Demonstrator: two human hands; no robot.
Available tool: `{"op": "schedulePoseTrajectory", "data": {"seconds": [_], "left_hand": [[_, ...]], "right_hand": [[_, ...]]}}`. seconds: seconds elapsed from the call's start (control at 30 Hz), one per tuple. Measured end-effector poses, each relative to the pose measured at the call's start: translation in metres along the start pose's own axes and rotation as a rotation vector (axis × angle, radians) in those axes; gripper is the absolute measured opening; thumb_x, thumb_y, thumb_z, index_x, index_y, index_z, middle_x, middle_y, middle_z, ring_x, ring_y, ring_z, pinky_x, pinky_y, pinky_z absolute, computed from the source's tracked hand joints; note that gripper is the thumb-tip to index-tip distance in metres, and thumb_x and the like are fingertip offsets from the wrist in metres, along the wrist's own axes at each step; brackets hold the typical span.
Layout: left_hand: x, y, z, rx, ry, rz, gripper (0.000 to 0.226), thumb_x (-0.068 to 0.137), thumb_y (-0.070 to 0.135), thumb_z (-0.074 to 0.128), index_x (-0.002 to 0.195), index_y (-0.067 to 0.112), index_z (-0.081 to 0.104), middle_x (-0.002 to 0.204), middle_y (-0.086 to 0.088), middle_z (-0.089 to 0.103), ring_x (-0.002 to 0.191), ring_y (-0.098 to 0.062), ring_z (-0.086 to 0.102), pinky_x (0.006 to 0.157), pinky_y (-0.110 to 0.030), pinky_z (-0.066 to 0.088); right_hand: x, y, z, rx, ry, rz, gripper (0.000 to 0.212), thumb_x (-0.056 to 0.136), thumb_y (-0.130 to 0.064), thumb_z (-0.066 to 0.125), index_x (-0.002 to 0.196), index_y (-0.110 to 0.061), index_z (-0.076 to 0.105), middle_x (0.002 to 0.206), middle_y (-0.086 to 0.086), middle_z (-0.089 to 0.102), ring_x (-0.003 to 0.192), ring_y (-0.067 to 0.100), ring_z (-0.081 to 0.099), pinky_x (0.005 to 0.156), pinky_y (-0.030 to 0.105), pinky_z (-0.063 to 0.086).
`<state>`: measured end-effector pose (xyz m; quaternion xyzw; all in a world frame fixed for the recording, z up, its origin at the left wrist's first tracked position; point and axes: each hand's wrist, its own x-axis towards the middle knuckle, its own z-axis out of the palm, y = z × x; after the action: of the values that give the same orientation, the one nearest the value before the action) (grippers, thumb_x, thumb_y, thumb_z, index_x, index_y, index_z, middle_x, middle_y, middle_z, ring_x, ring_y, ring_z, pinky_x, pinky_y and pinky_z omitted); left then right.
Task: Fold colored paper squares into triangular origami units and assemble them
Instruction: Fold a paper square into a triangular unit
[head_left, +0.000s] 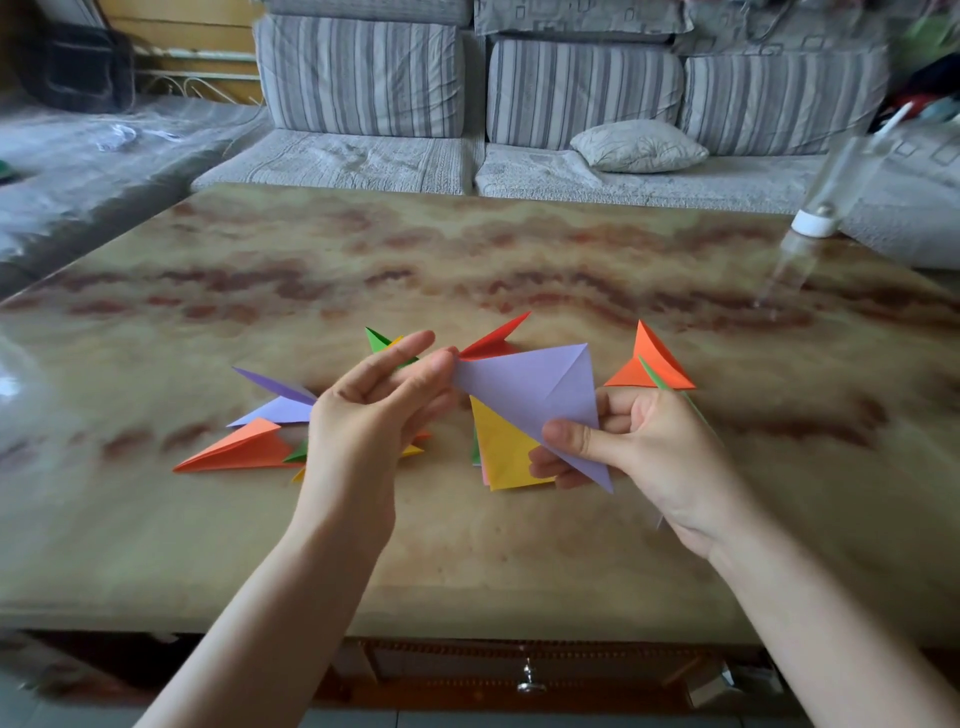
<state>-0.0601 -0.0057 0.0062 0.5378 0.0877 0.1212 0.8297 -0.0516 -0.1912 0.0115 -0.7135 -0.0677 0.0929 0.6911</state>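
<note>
The person holds a lilac folded triangle (540, 387) up off the table, stretched between both hands. The left hand (371, 402) pinches its left tip between thumb and a fingertip, with the other fingers (410, 345) loosely extended above. The right hand (652, 449) grips the lower point, the thumb laid flat across the front of the paper and the remaining fingers curled behind it. A crease runs down the sheet from its upper right corner. Directly below it, a small stack of flat sheets with yellow paper (506, 449) on top lies on the marbled tabletop (467, 551), partly hidden by the right hand. Finished units are scattered round about: a red unit (493, 340) just behind the lilac piece, an orange unit (655, 364) standing up beyond the right hand, a green unit (378, 340) peeping out behind the left fingers, and to the left a purple unit (278, 402) with an orange folded unit (241, 449) lying just in front of it. A thin green paper edge (667, 387) slants behind the right hand; whether it is held I cannot tell. At the far right corner of the table stands a blurred clear bottle (813, 221). Past the table is a striped grey sofa (363, 78) with a pale pillow (639, 145) on its seat.
</note>
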Motion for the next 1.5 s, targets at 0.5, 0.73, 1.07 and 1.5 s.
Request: {"op": "schedulePoseTrajectory", "data": {"seconds": [0.5, 0.73, 1.07, 1.5], "left_hand": [[-0.013, -0.017, 0.014, 0.200, -0.179, -0.001, 0.013, 0.082, 0.009, 0.067, 0.090, -0.001, 0.069, 0.075, -0.008, 0.072, 0.065, -0.016, 0.069, 0.063, -0.024, 0.057], [-0.011, -0.012, 0.009, 0.295, -0.255, -0.039, 0.013, 0.086, 0.008, 0.063, 0.095, 0.003, 0.071, 0.090, -0.013, 0.074, 0.073, -0.020, 0.070, 0.070, -0.031, 0.059], [-0.018, -0.011, 0.014, 0.264, -0.368, -0.053, 0.023, 0.091, 0.019, 0.053, 0.098, 0.006, 0.071, 0.087, -0.009, 0.075, 0.079, -0.018, 0.073, 0.066, -0.024, 0.058], [-0.021, -0.016, 0.017, 0.271, -0.232, 0.087, 0.013, 0.086, 0.012, 0.061, 0.087, 0.013, 0.074, 0.077, -0.001, 0.075, 0.070, -0.008, 0.070, 0.065, -0.024, 0.058]], "right_hand": [[0.002, 0.010, 0.015, 0.066, 0.073, -0.100, 0.031, 0.076, -0.017, 0.070, 0.101, -0.002, 0.062, 0.082, 0.011, 0.074, 0.070, 0.024, 0.072, 0.062, 0.031, 0.058], [0.005, 0.005, -0.008, -0.586, 0.035, -0.635, 0.058, 0.072, 0.022, 0.047, 0.105, -0.021, 0.066, 0.140, -0.013, 0.042, 0.130, 0.005, 0.040, 0.105, 0.018, 0.032], [0.008, 0.008, -0.003, -0.284, 0.064, -0.440, 0.013, 0.075, -0.029, 0.073, 0.074, -0.016, 0.071, 0.084, -0.001, 0.068, 0.079, 0.013, 0.061, 0.074, 0.020, 0.045], [0.005, 0.006, 0.012, 0.032, 0.096, -0.236, 0.018, 0.075, 0.000, 0.070, 0.092, -0.003, 0.064, 0.071, 0.013, 0.070, 0.054, 0.020, 0.065, 0.053, 0.026, 0.053]]}}
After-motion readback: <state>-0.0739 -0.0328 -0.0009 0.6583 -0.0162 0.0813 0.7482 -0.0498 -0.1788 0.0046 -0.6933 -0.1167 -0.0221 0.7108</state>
